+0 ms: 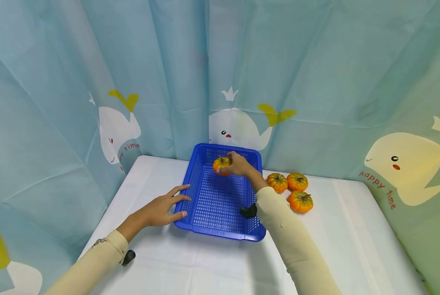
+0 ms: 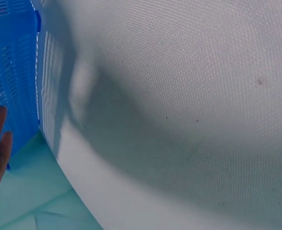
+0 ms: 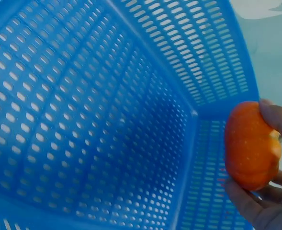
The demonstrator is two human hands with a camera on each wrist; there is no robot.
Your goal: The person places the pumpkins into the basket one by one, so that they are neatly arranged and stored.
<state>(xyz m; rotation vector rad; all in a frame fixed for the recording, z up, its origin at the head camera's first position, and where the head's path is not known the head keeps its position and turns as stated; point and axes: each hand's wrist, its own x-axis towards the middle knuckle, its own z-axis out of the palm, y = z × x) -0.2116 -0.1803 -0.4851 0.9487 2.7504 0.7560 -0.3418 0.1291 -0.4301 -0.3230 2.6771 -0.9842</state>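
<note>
Right hand: thumb and fingers grasping 1 pumpkin, held over far end of basket. Left hand: fingers spread, gripping nothing, at basket's left rim. Basket blue, perforated, on white table. 3 other pumpkins clustered on table, just right of basket. Whale-print curtain behind.

Red "happy time" lettering on the curtain at right, same words at left
</note>
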